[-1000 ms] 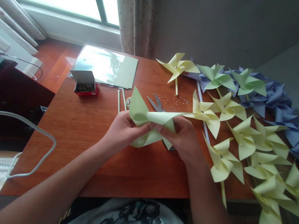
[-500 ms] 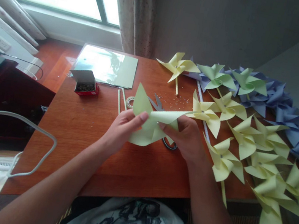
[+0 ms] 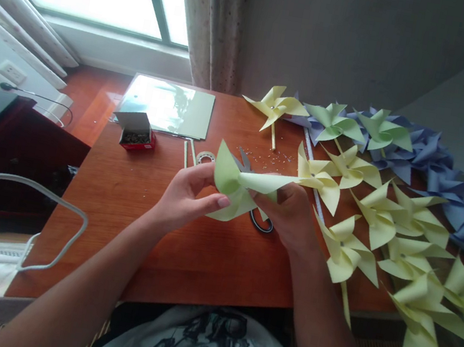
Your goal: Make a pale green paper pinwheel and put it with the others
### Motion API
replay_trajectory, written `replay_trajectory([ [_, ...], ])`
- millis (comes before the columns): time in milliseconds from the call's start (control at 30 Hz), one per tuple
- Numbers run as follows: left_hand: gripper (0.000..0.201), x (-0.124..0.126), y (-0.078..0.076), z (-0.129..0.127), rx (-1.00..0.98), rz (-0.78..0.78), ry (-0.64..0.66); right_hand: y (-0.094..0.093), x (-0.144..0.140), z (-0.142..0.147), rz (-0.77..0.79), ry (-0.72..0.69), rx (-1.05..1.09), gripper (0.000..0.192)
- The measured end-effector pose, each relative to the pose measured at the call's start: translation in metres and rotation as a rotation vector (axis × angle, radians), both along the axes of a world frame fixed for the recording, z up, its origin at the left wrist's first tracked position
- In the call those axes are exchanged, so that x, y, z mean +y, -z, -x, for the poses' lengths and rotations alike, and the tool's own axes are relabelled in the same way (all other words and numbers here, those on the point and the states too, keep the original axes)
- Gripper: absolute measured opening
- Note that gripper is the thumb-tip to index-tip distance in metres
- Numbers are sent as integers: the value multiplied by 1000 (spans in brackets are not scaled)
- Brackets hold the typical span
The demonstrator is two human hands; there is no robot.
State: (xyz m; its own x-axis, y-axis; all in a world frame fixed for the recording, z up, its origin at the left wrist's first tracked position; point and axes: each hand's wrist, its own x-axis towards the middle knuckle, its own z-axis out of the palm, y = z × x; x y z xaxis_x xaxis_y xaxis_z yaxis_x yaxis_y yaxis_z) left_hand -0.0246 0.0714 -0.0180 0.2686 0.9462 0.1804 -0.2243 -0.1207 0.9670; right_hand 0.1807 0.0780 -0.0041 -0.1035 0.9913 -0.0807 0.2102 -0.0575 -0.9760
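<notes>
Pale green paper: a half-folded pinwheel (image 3: 238, 189) is held just above the wooden surface (image 3: 137, 223), near its middle.
Left hand (image 3: 185, 198): its grip pinches the paper's lower left fold, thumb on top.
Right hand (image 3: 292, 214): its grip is clenched on the paper's centre from the right side.
Scissors (image 3: 250, 195): lying on the surface under the paper, mostly hidden.
Finished pinwheels (image 3: 385, 218): yellow ones spread along the right edge, blue ones (image 3: 451, 176) behind them by the wall.
Red box (image 3: 138, 134): open, near a sheet of card (image 3: 172, 106) at the far side.
Tape roll (image 3: 205, 157): just beside two thin sticks (image 3: 188, 154).
</notes>
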Motion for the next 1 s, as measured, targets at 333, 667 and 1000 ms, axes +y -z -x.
replay_trajectory([
  [333, 17, -4, 3, -15, 138, 88, -218, 3, -1, 5, -131, -60, -185, 9],
  [667, 18, -5, 8, -12, 249, 26, -246, 2, -2, 7, -135, -86, -161, 14],
  [1000, 24, -2, 4, -11, 185, -15, -143, 3, 0, 0, -86, 47, -169, 15],
])
